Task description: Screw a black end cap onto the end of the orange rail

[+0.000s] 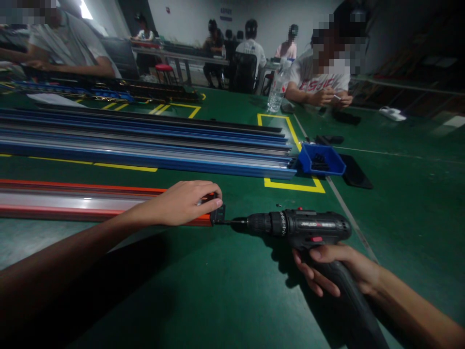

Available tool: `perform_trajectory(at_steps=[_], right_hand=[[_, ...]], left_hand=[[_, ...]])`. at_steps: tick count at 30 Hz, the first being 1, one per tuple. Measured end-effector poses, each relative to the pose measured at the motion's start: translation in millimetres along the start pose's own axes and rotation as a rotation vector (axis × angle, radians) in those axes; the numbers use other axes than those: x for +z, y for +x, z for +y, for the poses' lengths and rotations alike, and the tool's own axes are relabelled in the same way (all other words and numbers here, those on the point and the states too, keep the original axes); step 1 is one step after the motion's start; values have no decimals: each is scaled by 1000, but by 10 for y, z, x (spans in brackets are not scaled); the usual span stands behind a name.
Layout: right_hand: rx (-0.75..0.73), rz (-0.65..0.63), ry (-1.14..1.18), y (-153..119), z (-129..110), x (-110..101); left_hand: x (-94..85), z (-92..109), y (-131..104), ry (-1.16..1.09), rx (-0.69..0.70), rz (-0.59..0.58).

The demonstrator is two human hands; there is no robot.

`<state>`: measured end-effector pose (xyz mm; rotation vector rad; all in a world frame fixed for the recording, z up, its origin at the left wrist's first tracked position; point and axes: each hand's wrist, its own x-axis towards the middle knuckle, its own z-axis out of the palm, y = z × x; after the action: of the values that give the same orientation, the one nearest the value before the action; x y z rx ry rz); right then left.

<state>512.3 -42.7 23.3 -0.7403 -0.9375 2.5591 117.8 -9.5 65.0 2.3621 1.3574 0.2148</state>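
My right hand [330, 271] is wrapped round the grip of a black cordless drill [316, 225], which lies level and points left. The drill's bit [228, 222] reaches to a black end cap [219, 213] at the right end of a long orange-red metal profile [83, 201]. Over that end rests my left hand [189, 201], its fingers curled round the profile and the cap. A small dark screw [279, 205] lies on the table just above the drill chuck. Whether the bit sits in a screw at the cap is too small to tell.
Several blue and black profiles [145, 145] lie side by side farther back. A blue bin [321, 160] with small black parts stands at their right end, beside a dark flat slab [356, 172]. A plastic bottle [278, 89] stands behind. A co-worker [319, 80] sits across the green table.
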Motion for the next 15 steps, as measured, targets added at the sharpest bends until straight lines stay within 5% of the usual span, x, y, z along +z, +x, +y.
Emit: perform_trajectory(at_steps=[15], right_hand=[[7, 9, -15, -17, 2, -15]], left_hand=[[-5, 7, -2, -3, -3, 3]])
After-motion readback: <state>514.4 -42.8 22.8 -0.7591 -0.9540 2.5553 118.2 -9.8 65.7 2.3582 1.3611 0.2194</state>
